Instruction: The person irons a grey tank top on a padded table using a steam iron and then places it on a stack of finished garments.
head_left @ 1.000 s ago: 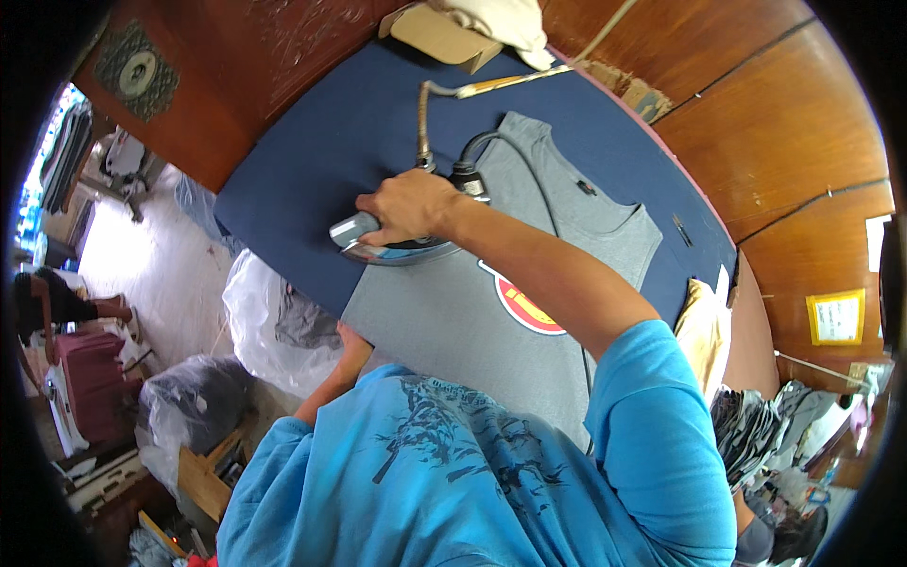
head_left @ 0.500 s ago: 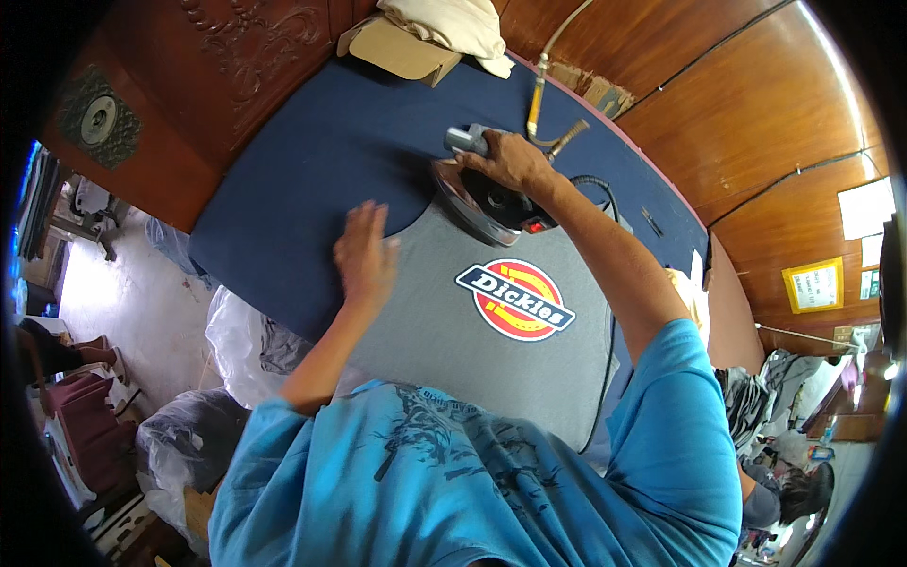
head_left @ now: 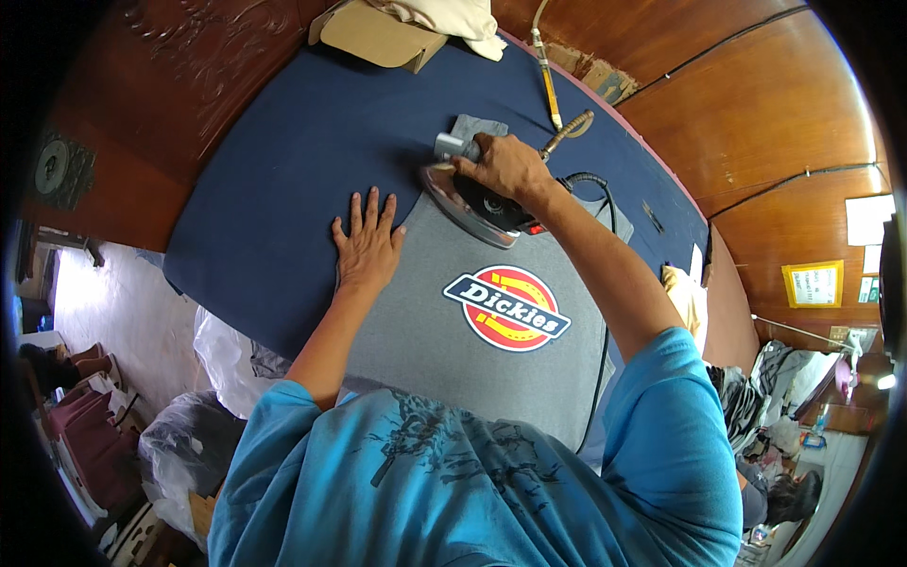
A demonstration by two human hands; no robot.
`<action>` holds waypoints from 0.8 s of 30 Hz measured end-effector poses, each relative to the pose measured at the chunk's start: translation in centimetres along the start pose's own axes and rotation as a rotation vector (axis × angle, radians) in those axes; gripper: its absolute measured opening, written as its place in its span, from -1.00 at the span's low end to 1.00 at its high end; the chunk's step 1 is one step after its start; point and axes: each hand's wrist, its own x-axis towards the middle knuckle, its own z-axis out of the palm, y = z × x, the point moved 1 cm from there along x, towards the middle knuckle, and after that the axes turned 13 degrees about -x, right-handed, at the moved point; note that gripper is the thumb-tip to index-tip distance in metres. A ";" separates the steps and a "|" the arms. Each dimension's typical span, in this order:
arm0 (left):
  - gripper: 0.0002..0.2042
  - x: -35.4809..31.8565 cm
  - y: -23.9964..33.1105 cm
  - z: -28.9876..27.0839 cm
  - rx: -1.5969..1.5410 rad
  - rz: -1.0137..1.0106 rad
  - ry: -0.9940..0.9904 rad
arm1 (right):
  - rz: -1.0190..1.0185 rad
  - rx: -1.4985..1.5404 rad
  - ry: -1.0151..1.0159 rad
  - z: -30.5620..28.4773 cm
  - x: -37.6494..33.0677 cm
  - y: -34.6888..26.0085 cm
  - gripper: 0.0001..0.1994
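Note:
My right hand [head_left: 508, 172] is wrapped round the handle of a steam iron [head_left: 470, 210], whose metal soleplate rests on the upper part of a grey shirt [head_left: 406, 317]. A red, yellow and dark blue printed emblem [head_left: 507, 308] lies on the shirt below the iron. At the shirt's left edge my left hand [head_left: 367, 248] lies flat with its fingers spread, partly on the blue cloth of the ironing table [head_left: 274, 180]. From the back of the iron a dark cord [head_left: 609, 203] runs down along the shirt's right side.
An open cardboard box [head_left: 378, 40] with cream cloth stands at the far edge. A hose with a yellow section [head_left: 550, 99] comes from the far side to the iron. Plastic-wrapped bundles [head_left: 194, 444] lie at lower left. Another person [head_left: 779, 496] is at lower right.
My left hand has come down flat and spread its fingers at the shirt's edge. The iron has shifted slightly to the left, still in my right hand. The view has moved a little.

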 end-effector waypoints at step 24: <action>-0.48 0.3 0.3 0.4 0.035 -0.041 -0.056 | 0.291 0.436 0.147 2.3 6.9 6.0 -0.45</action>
